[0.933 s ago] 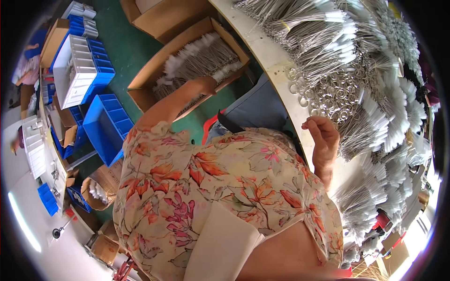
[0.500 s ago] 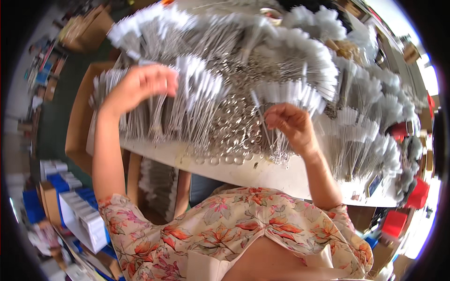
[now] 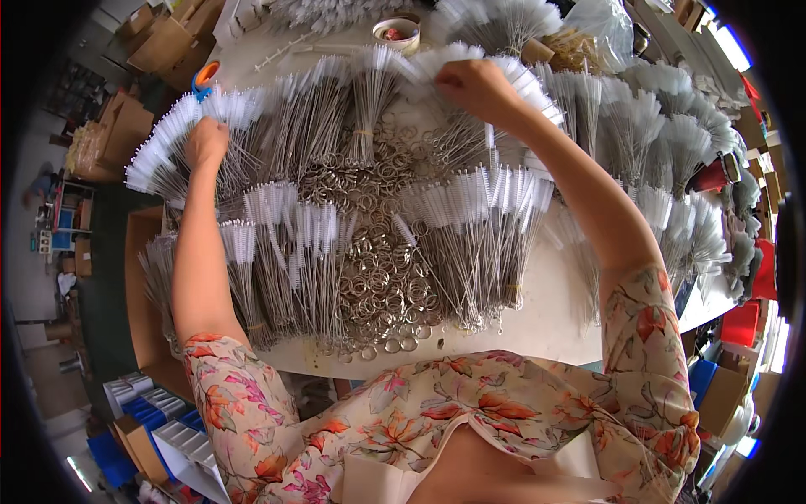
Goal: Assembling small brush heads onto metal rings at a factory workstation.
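Observation:
My left hand (image 3: 207, 143) is closed at the far left, among upright white-bristled wire brushes (image 3: 161, 160) fanned along the table. What its fingers grip, if anything, is hidden. Stretched out to the far right, my right hand (image 3: 480, 86) has its fingers curled in beside the bristle heads of another brush bundle (image 3: 529, 84); its contents cannot be made out either. Between the bundles lies a heap of metal split rings (image 3: 382, 277). Nearer me stand two groups of thin brushes with twisted-wire stems, a left group (image 3: 290, 252) and a right group (image 3: 474, 244).
A roll of orange tape (image 3: 204, 77) lies beyond my left hand. At the back stands a round tub (image 3: 396, 35) with something reddish inside. More brush bundles (image 3: 638, 134) crowd the right side. A cardboard box (image 3: 147, 294) stands against the table's left edge (image 3: 285, 363).
Both hands have moved forward, away from me, over the farther brushes, and their fingers have curled in. My view has shifted, showing more of the table's far side.

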A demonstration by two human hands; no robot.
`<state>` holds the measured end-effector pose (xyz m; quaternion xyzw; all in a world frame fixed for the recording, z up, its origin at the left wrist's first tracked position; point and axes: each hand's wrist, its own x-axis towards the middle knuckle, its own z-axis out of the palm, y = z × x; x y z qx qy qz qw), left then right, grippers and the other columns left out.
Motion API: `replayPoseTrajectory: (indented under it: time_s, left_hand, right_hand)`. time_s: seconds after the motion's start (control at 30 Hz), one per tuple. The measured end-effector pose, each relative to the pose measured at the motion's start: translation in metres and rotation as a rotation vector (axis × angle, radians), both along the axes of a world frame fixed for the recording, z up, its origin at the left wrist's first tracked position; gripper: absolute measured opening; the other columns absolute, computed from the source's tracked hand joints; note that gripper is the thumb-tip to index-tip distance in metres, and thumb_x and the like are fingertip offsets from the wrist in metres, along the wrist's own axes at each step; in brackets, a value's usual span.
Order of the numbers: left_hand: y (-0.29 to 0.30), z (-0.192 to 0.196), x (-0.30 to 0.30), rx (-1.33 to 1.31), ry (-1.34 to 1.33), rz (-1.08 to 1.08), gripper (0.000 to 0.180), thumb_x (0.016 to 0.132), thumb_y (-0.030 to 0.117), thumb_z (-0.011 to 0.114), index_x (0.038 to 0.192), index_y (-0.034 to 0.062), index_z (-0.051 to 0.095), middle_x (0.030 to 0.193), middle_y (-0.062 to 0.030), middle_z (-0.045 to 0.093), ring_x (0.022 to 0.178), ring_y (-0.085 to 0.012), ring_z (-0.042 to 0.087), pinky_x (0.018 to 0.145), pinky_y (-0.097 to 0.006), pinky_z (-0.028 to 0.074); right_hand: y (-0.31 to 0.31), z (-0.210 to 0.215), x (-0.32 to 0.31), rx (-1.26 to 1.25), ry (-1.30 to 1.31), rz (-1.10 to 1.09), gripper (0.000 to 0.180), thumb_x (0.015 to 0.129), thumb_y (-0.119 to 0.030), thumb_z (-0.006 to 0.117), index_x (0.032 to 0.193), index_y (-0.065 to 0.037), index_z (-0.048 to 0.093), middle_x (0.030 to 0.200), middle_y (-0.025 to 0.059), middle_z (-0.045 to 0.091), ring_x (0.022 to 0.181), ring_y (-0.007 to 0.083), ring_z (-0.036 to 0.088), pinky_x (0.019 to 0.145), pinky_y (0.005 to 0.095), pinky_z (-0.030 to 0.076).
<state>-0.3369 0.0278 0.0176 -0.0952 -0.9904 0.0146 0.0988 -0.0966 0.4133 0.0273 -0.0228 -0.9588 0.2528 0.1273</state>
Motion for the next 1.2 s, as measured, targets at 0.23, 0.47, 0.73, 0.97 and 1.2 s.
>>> replayPoseTrajectory:
  time_s: [0.23, 0.47, 0.73, 0.97, 1.2]
  left_hand:
    - [-0.005, 0.018, 0.01, 0.429, 0.291, -0.023, 0.032, 0.085, 0.038, 0.05, 0.094, 0.0089, 0.059, 0.088, -0.0132, 0.064, 0.084, -0.0354, 0.06, 0.071, -0.043, 0.046]
    - [0.084, -0.018, 0.058, 0.28, -0.303, -0.433, 0.038, 0.078, 0.039, 0.061, 0.072, 0.0021, 0.06, 0.075, -0.016, 0.063, 0.074, -0.0348, 0.06, 0.066, -0.04, 0.046]
    - [0.1, -0.026, 0.066, 0.504, -0.481, -0.348, 0.017, 0.08, 0.018, 0.058, 0.072, 0.0024, 0.057, 0.063, -0.0066, 0.06, 0.049, -0.0142, 0.052, 0.049, -0.031, 0.041]
    - [0.089, 0.028, 0.111, 0.818, -0.945, -0.149, 0.01, 0.082, 0.015, 0.056, 0.079, 0.0055, 0.055, 0.06, -0.0005, 0.052, 0.036, -0.0036, 0.029, 0.03, -0.02, 0.017]
    - [0.083, 0.037, 0.131, 1.252, -0.599, -0.24, 0.018, 0.088, 0.021, 0.056, 0.083, 0.0037, 0.056, 0.068, -0.0011, 0.054, 0.037, 0.0004, 0.025, 0.032, -0.018, 0.017]
  right_hand:
    - [-0.018, -0.016, -0.029, 0.19, -0.178, -0.235, 0.024, 0.073, -0.03, 0.063, 0.085, -0.009, 0.066, 0.08, 0.0078, 0.066, 0.079, 0.0259, 0.063, 0.072, 0.0352, 0.05]
    - [-0.026, 0.035, -0.005, -0.609, 0.423, -0.213, 0.028, 0.07, -0.031, 0.073, 0.082, -0.007, 0.068, 0.066, 0.0072, 0.063, 0.06, 0.0134, 0.057, 0.061, 0.0296, 0.046]
    - [0.127, 0.047, 0.072, -0.429, 0.284, -0.357, 0.019, 0.084, -0.02, 0.053, 0.083, -0.004, 0.063, 0.063, 0.0042, 0.059, 0.051, 0.0119, 0.053, 0.05, 0.0281, 0.046]
    - [0.116, 0.002, 0.09, 0.129, -0.275, -0.646, 0.025, 0.067, -0.028, 0.061, 0.084, -0.011, 0.067, 0.085, 0.0129, 0.065, 0.085, 0.031, 0.063, 0.074, 0.0395, 0.05]
    - [0.145, -0.013, 0.096, 0.093, -0.271, -0.636, 0.021, 0.064, -0.031, 0.07, 0.077, -0.014, 0.07, 0.074, 0.0083, 0.066, 0.072, 0.0254, 0.063, 0.067, 0.0366, 0.05]
